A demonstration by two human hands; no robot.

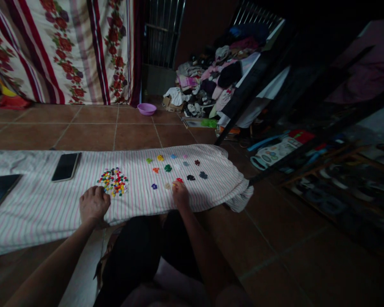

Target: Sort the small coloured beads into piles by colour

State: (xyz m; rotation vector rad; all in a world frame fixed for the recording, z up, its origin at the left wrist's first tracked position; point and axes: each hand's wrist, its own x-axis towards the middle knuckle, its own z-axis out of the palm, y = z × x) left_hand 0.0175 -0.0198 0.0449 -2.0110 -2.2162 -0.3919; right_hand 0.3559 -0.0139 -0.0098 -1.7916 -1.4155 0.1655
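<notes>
Right fingers (177, 189) partly hide small red pieces (179, 180); grip unclear

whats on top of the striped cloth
On the striped cloth lie a mixed-colour pile of small pieces, single-colour clusters and two phones. The left hand hides whatever is beneath it.

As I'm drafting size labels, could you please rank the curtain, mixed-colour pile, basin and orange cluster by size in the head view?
1. Curtain
2. Mixed-colour pile
3. Basin
4. Orange cluster
Basin and curtain are farther off; this ranks apparent size only.
</notes>
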